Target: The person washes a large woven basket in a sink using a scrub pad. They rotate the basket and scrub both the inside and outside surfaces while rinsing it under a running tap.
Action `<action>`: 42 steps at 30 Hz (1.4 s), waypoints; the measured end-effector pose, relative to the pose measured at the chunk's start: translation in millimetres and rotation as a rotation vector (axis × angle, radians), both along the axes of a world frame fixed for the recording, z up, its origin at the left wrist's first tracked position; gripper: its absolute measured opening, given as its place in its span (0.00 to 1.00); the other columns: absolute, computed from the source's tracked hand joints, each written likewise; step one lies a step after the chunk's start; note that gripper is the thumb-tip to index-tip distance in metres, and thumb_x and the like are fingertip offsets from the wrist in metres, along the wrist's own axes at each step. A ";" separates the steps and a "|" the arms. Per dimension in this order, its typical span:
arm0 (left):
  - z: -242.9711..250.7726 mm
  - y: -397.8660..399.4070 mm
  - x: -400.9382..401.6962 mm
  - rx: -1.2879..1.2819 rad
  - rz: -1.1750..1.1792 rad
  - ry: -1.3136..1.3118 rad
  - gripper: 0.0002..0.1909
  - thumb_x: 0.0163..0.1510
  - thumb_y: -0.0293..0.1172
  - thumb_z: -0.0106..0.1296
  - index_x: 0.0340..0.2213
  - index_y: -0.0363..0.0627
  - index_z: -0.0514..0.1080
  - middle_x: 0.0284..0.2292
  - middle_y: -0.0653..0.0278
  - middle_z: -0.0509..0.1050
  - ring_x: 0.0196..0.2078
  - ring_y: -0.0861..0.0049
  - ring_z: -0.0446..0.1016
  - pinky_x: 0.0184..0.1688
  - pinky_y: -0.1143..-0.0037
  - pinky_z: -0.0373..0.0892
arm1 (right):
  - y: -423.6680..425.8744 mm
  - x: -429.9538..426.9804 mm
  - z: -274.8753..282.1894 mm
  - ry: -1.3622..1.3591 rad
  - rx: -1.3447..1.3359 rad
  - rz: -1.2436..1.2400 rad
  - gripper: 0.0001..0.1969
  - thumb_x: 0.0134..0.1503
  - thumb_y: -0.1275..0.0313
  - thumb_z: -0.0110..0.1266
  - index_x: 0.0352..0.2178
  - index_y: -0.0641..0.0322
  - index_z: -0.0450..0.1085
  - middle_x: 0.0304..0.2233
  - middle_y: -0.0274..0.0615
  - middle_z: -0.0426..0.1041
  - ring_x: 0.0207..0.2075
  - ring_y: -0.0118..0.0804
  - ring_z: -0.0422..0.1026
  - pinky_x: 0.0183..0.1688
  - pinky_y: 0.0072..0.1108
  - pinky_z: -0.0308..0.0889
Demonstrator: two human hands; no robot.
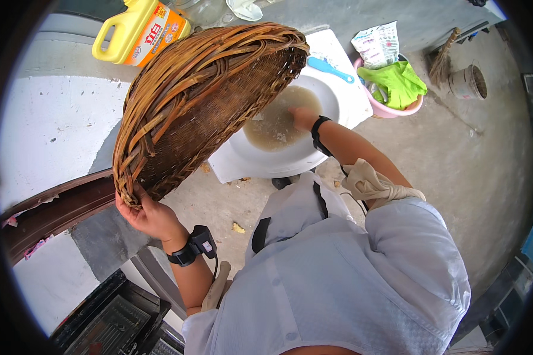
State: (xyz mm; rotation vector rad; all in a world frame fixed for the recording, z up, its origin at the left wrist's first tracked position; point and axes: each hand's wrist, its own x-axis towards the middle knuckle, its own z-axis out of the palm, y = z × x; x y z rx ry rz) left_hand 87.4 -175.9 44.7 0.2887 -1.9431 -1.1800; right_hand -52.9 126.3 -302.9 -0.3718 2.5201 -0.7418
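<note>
My left hand (148,216) grips the near rim of a large brown wicker basket (191,93). The basket is tilted on its side, its woven hollow facing right, and it overlaps the left part of a white washbasin (284,166). Cloudy brownish water (273,128) with bits of foam stands in the basin. My right hand (304,119) reaches to the water, its fingertips at or under the surface; whether they hold anything is hidden. On the basin's far ledge lies a blue-handled brush (331,69).
A yellow detergent jug (131,33) stands at the upper left. Right of the basin, a pink tub (397,112) holds a green cloth (395,84) and a printed plastic bag (376,44). Farther right are a straw broom (442,62) and a bucket (466,84). A dark doorframe (71,213) is at left.
</note>
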 end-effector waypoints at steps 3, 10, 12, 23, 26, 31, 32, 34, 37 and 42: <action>9.8 -1.3 -1.2 0.043 -0.013 0.020 0.15 0.61 0.20 0.49 0.49 0.34 0.65 0.46 0.59 0.72 0.47 0.78 0.70 0.53 0.77 0.65 | -21.0 -14.8 -15.1 -0.025 0.034 0.026 0.17 0.52 0.76 0.46 0.44 0.64 0.72 0.40 0.54 0.76 0.43 0.56 0.75 0.46 0.39 0.70; 18.8 13.6 -6.5 0.100 0.008 0.019 0.13 0.60 0.22 0.50 0.47 0.35 0.66 0.45 0.59 0.73 0.47 0.76 0.71 0.52 0.76 0.66 | -53.5 -48.8 -17.3 -0.194 0.198 -0.047 0.15 0.55 0.74 0.47 0.43 0.63 0.75 0.43 0.54 0.76 0.47 0.52 0.75 0.47 0.38 0.71; 22.5 16.6 -9.8 0.067 0.020 0.004 0.13 0.60 0.21 0.50 0.47 0.35 0.66 0.45 0.59 0.73 0.46 0.76 0.71 0.52 0.75 0.66 | -59.7 -50.8 -25.8 -0.154 0.172 -0.124 0.15 0.56 0.74 0.47 0.42 0.63 0.76 0.43 0.54 0.76 0.46 0.51 0.75 0.47 0.38 0.71; 12.4 9.9 -6.8 0.059 0.093 0.003 0.13 0.59 0.19 0.49 0.47 0.33 0.66 0.45 0.57 0.73 0.46 0.74 0.72 0.52 0.74 0.66 | -52.8 -68.6 -60.5 -0.060 0.217 0.478 0.11 0.47 0.77 0.58 0.35 0.67 0.77 0.38 0.55 0.77 0.42 0.54 0.75 0.44 0.38 0.72; 7.8 6.6 -5.5 0.067 0.115 0.007 0.13 0.59 0.19 0.49 0.46 0.33 0.67 0.44 0.57 0.73 0.46 0.75 0.72 0.51 0.75 0.67 | -57.3 -71.5 -40.1 -0.064 0.260 0.251 0.09 0.51 0.79 0.54 0.34 0.66 0.78 0.38 0.55 0.77 0.41 0.54 0.75 0.43 0.37 0.72; 11.7 7.9 -1.8 0.081 0.134 -0.023 0.13 0.59 0.19 0.49 0.47 0.34 0.67 0.44 0.58 0.74 0.45 0.75 0.72 0.51 0.75 0.67 | -53.2 -68.5 -22.0 -0.080 0.315 0.211 0.11 0.57 0.77 0.48 0.36 0.64 0.78 0.39 0.52 0.77 0.41 0.51 0.76 0.41 0.37 0.74; 13.3 9.9 -3.3 0.086 0.131 -0.024 0.13 0.59 0.19 0.49 0.47 0.34 0.67 0.44 0.58 0.73 0.45 0.75 0.72 0.51 0.75 0.67 | -53.5 -69.3 -26.4 -0.080 0.315 0.209 0.11 0.57 0.77 0.48 0.36 0.64 0.78 0.39 0.52 0.77 0.41 0.51 0.76 0.41 0.37 0.74; 12.4 10.4 -4.5 0.090 0.130 -0.025 0.14 0.59 0.20 0.50 0.47 0.34 0.66 0.45 0.58 0.73 0.45 0.75 0.72 0.51 0.75 0.67 | -55.0 -71.2 -31.5 -0.136 0.350 0.131 0.11 0.60 0.74 0.47 0.36 0.62 0.78 0.41 0.50 0.77 0.41 0.49 0.76 0.41 0.36 0.74; 10.9 8.4 -3.1 0.127 0.117 -0.018 0.14 0.59 0.20 0.50 0.47 0.34 0.66 0.45 0.58 0.73 0.46 0.75 0.72 0.51 0.75 0.67 | -63.5 -74.3 -36.0 -0.137 0.391 0.159 0.12 0.61 0.73 0.47 0.38 0.61 0.78 0.42 0.50 0.77 0.41 0.47 0.77 0.40 0.35 0.74; 9.9 7.0 -0.8 0.140 0.155 -0.034 0.15 0.59 0.20 0.50 0.48 0.33 0.66 0.47 0.56 0.73 0.47 0.72 0.72 0.53 0.73 0.67 | -79.6 -79.9 -38.2 -0.178 0.378 0.144 0.15 0.61 0.72 0.44 0.41 0.60 0.78 0.46 0.48 0.76 0.46 0.47 0.76 0.45 0.34 0.72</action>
